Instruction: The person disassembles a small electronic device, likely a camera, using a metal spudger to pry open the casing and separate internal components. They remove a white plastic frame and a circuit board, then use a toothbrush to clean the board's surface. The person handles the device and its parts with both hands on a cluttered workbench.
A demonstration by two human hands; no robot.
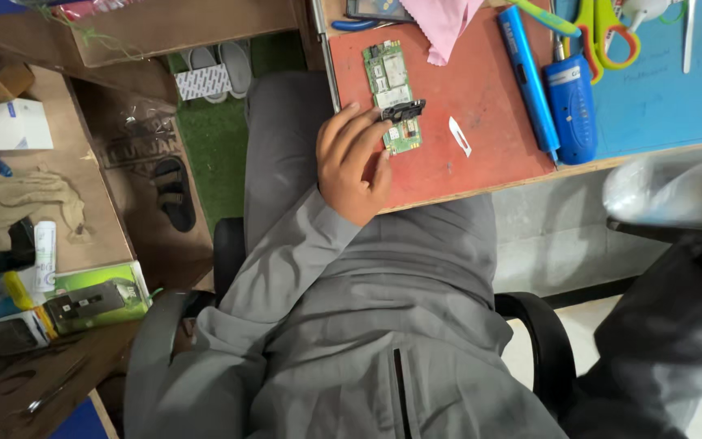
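- Across the lower half of the frame, the person's grey clothing (pixel 351 325) fills the view, seated on a black chair (pixel 542 333) whose arm curves at lower right.
- In the upper middle, a red mat (pixel 481 154) lies on the surface, and a blue mat (pixel 660 97) lies beside it at upper right.
- At the right edge, a blurred grey sleeve (pixel 660 341) rises toward a blurred pale plastic bag (pixel 668 191); the right hand sits at the frame edge, too smeared to show whether its grip is apart or together.
- At centre, the left hand (pixel 353 167) rests on the near edge of the red mat, fingers spread apart and laid against a green circuit board (pixel 394 93), not clamped round it.
- The circuit board lies flat on the red mat, upper centre, with a small black part (pixel 402 110) across it just by the fingertips.
- To the right of the board, two blue tools (pixel 554 89) lie side by side on the red mat.
- At the top right, green-and-orange scissors (pixel 603 28) lie on the blue mat.
- At the top centre, a pink cloth (pixel 442 24) overlaps the red mat.
- Between board and blue tools, a small white blade (pixel 459 135) lies alone.
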